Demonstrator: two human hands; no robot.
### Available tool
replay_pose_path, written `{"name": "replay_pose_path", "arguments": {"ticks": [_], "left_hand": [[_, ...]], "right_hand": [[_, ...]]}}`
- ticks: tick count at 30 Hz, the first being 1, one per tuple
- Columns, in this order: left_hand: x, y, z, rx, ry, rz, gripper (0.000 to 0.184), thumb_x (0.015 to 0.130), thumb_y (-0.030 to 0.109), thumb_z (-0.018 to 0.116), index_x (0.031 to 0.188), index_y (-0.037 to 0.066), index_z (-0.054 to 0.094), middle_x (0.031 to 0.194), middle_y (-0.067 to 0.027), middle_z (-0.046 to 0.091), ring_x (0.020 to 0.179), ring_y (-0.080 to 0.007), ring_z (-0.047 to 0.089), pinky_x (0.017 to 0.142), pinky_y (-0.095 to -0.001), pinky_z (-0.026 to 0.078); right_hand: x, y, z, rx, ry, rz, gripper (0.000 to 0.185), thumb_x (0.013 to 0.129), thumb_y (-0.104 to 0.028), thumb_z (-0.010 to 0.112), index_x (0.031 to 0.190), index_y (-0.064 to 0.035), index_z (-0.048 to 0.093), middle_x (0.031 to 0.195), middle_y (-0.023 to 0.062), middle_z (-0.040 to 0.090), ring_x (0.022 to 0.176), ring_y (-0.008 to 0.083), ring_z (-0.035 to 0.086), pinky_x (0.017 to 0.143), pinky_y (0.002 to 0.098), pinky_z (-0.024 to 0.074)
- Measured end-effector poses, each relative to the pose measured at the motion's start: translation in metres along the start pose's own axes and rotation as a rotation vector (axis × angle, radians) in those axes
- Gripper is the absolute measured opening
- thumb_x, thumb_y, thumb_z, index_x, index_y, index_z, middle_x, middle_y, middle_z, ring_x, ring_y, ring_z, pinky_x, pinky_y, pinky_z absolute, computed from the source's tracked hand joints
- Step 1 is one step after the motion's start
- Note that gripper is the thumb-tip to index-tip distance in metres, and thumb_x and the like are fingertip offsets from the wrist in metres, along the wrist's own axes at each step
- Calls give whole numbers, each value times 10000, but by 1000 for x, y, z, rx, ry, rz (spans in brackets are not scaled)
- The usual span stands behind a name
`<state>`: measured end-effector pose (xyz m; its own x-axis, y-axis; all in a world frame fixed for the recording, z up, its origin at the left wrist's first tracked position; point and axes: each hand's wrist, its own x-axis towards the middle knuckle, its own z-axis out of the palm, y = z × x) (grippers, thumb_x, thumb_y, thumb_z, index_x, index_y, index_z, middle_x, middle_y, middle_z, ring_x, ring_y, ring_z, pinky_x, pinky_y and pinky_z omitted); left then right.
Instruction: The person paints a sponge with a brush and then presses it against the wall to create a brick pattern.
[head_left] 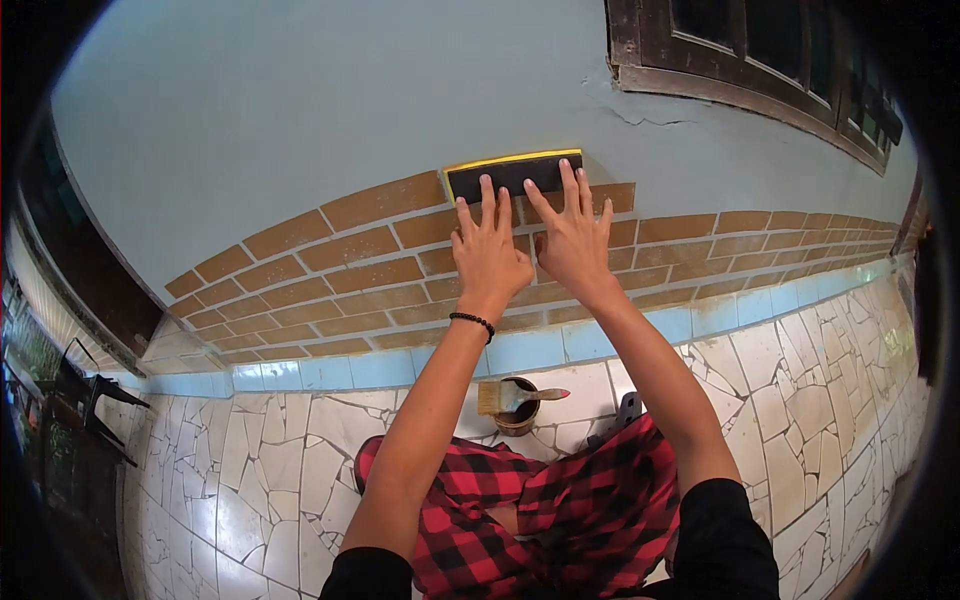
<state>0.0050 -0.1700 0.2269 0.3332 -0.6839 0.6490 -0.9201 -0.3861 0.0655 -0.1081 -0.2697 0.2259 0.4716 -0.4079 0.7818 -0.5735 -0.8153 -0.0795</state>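
Against the wall, a flat black rectangular block (516, 178) with a yellow foam-like edge lies over the top row of painted bricks. My left hand (490, 250) presses on its lower left part with stretched fingers, and a dark bead bracelet circles that wrist. Beside it, my right hand (575, 235) presses on the block's right part, fingers spread and straight. Both palms face the wall, and neither hand wraps around the block. Brown brick shapes (380, 275) with pale joints surround the hands. What lies behind the block is hidden.
Below on the cracked-tile floor (270, 465) stands a small pot (516, 422) of dark contents, with a paintbrush (520, 397) across its rim. Pale blue tiles (520, 350) line the wall base. A wooden window frame (745, 85) is at upper right, a black chair (100, 405) at left.
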Motion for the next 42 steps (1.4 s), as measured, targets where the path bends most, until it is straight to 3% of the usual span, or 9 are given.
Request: {"name": "replay_pose_path", "arguments": {"ticks": [14,17,23,29,36,42], "left_hand": [[-1,5,-1,-8,6,-12,956,755,220,746,1637,73,407,1784,-127,166,1518,-534,307,1083,-702,453],[-3,3,3,-9,81,6,926,754,216,742,1617,68,443,1772,-134,206,1501,-518,335,1084,-690,450],[-8,-1,8,-73,224,59,838,742,205,743,1544,60,549,1722,-154,326,1485,-440,380,1118,-606,423],[-14,-9,4,-158,324,158,758,748,186,752,1484,78,609,1661,-181,397,1457,-400,418,1175,-527,369],[-70,-23,-5,-266,452,245,642,766,155,751,1401,129,661,1558,-175,517,1402,-376,482,1151,-505,389],[-150,-71,7,-271,411,193,606,763,110,750,1360,102,651,1470,-192,570,1343,-400,520,1104,-504,426]], "right_hand": [[-1,-1,3,-4,25,-9,833,790,-151,798,1569,-298,543,1736,195,239,1598,425,262,1094,808,317],[-3,-1,0,25,62,-18,759,815,-146,784,1533,-284,582,1714,195,282,1578,416,296,1115,774,313],[13,15,16,19,360,-175,396,876,-127,733,1253,-246,745,1585,76,508,1477,306,451,1103,596,379],[27,22,10,-4,421,-231,196,919,-124,693,1092,-210,732,1400,-6,669,1342,242,579,1052,526,398],[28,26,3,11,409,-262,246,880,-113,760,1111,-187,715,1375,-18,681,1307,235,601,1022,510,411],[31,29,1,52,417,-312,258,860,-89,783,1094,-170,710,1350,-13,698,1280,242,620,1009,500,421]]}}
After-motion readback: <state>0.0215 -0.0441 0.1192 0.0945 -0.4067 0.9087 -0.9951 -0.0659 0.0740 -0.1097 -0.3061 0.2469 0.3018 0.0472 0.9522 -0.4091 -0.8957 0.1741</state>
